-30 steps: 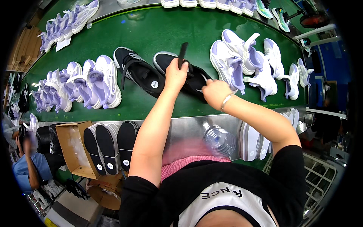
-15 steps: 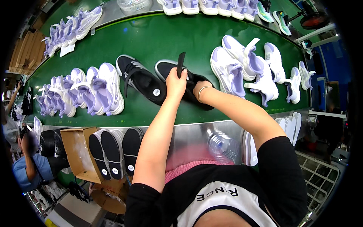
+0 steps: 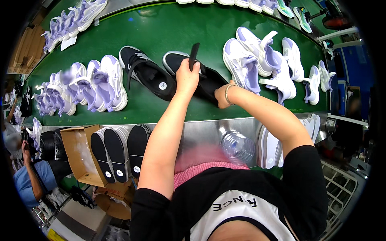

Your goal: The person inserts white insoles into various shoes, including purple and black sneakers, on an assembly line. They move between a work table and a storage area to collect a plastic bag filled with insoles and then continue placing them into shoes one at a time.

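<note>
A pair of black shoes with grey-edged toes lies on the green table. My left hand (image 3: 187, 77) closes its fingers around the upright black strap (image 3: 194, 53) of the right-hand black shoe (image 3: 209, 85). At that shoe's heel end, my right hand (image 3: 223, 95) is curled over the collar; its fingertips are partly hidden. Beside my left wrist rests the other black shoe (image 3: 150, 77), its opening upward, with a round white sticker (image 3: 162, 86) on the insole.
White-and-lilac shoes stand in a row at left (image 3: 110, 82) and in a group at right (image 3: 244, 66). Along the near edge are black insoles (image 3: 120, 154), an open cardboard box (image 3: 82, 154), a clear plastic container (image 3: 237, 148) and white insoles (image 3: 268, 148). Another person (image 3: 35, 180) is at far left.
My right hand has moved from inside the shoe's opening out to its heel end. My left hand keeps hold of the strap. The whole view has shifted slightly.
</note>
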`<act>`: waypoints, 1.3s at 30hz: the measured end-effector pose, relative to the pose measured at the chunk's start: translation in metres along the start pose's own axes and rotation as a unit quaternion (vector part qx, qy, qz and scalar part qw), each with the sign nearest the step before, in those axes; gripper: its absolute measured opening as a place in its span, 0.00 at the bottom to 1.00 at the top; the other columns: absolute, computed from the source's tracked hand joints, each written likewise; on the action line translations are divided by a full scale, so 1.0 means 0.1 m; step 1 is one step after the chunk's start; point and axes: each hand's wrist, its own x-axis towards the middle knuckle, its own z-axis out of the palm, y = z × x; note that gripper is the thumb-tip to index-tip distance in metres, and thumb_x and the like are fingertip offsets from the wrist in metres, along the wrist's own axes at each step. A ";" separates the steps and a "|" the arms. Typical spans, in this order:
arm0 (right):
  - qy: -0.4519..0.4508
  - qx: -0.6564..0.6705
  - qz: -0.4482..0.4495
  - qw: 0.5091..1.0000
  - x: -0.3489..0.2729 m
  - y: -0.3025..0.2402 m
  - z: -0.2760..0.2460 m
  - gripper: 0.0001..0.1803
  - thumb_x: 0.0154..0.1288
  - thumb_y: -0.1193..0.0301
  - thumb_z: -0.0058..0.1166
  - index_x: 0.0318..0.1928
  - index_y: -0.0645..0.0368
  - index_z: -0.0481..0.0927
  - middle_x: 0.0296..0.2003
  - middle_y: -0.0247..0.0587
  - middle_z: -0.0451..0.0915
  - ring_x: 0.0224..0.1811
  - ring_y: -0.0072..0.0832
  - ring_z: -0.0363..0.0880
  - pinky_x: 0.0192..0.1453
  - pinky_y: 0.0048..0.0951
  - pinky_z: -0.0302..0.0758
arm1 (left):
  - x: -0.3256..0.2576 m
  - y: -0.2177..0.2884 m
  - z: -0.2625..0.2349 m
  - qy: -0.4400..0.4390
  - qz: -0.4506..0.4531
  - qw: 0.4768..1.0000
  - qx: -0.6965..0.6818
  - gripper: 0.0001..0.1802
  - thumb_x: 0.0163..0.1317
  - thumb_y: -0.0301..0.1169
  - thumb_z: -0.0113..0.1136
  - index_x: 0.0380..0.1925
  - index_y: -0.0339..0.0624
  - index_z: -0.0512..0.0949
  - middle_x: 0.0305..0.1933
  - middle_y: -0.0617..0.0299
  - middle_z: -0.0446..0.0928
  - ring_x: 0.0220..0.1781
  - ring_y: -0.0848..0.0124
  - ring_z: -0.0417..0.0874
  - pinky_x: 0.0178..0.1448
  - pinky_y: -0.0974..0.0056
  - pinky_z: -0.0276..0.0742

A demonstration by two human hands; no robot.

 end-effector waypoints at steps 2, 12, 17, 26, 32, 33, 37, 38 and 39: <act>-0.033 -0.008 -0.005 0.999 0.03 0.00 -0.03 0.21 0.50 0.73 0.40 0.46 0.63 0.74 0.47 0.45 0.73 0.53 0.40 0.69 0.58 0.56 0.47 | 0.01 0.03 0.00 0.008 -0.020 1.000 0.007 0.13 0.56 0.34 0.54 0.33 0.34 0.71 0.27 0.61 0.73 0.30 0.73 0.72 0.37 0.69 0.67; 0.272 0.650 -0.129 0.698 0.19 0.16 0.15 0.23 0.55 0.62 0.51 0.46 0.67 0.70 0.34 0.39 0.77 0.36 0.27 0.74 0.42 0.26 0.69 | -0.05 -0.04 -0.01 -0.014 0.000 0.997 -0.081 0.12 0.55 0.32 0.54 0.35 0.35 0.71 0.27 0.55 0.76 0.30 0.67 0.76 0.37 0.66 0.70; 0.321 0.756 -0.112 0.559 0.32 0.08 0.17 0.15 0.55 0.65 0.51 0.35 0.66 0.74 0.28 0.39 0.76 0.28 0.22 0.72 0.36 0.23 0.69 | -0.05 0.05 -0.05 -0.071 -0.013 0.997 -0.020 0.11 0.57 0.32 0.52 0.37 0.36 0.70 0.30 0.59 0.74 0.35 0.71 0.74 0.41 0.68 0.67; 0.334 0.834 -0.135 0.417 0.35 0.16 0.19 0.07 0.51 0.72 0.48 0.28 0.63 0.75 0.20 0.35 0.73 0.23 0.23 0.69 0.32 0.22 0.68 | -0.11 0.09 -0.15 -0.162 0.012 0.987 0.000 0.12 0.56 0.29 0.52 0.38 0.34 0.70 0.33 0.57 0.76 0.38 0.72 0.75 0.43 0.68 0.68; 0.282 0.773 -0.141 0.550 0.22 0.11 0.15 0.16 0.52 0.60 0.57 0.21 0.60 0.74 0.18 0.33 0.72 0.22 0.21 0.69 0.31 0.20 0.66 | -0.06 0.00 -0.08 -0.091 -0.028 0.994 -0.057 0.14 0.56 0.33 0.52 0.37 0.33 0.71 0.28 0.58 0.75 0.32 0.73 0.74 0.38 0.68 0.68; 0.288 0.784 -0.130 0.535 0.21 0.10 0.12 0.17 0.51 0.58 0.58 0.21 0.59 0.74 0.18 0.32 0.72 0.21 0.20 0.68 0.29 0.19 0.66 | -0.06 0.06 -0.07 -0.100 -0.039 0.993 -0.047 0.13 0.57 0.34 0.52 0.36 0.35 0.71 0.29 0.63 0.73 0.33 0.76 0.71 0.39 0.70 0.66; 0.347 0.788 -0.099 0.499 0.28 0.04 0.14 0.17 0.51 0.59 0.58 0.21 0.60 0.74 0.18 0.32 0.72 0.20 0.19 0.66 0.27 0.19 0.64 | -0.07 0.07 -0.07 -0.105 -0.034 0.993 -0.029 0.12 0.58 0.35 0.51 0.34 0.36 0.72 0.28 0.67 0.71 0.33 0.78 0.68 0.39 0.72 0.64; 0.345 0.789 -0.100 0.498 0.27 0.04 0.13 0.17 0.51 0.59 0.58 0.21 0.60 0.74 0.18 0.32 0.72 0.20 0.19 0.66 0.27 0.19 0.64 | -0.07 0.07 -0.07 -0.103 -0.035 0.994 -0.023 0.12 0.58 0.35 0.51 0.33 0.36 0.72 0.28 0.67 0.71 0.33 0.78 0.68 0.39 0.72 0.64; 0.336 0.780 -0.105 0.518 0.25 0.04 0.11 0.15 0.52 0.61 0.58 0.21 0.60 0.74 0.17 0.32 0.71 0.20 0.19 0.66 0.26 0.20 0.64 | -0.09 0.08 -0.06 -0.084 -0.038 0.995 -0.024 0.13 0.58 0.37 0.51 0.33 0.36 0.72 0.27 0.67 0.71 0.33 0.79 0.68 0.38 0.72 0.63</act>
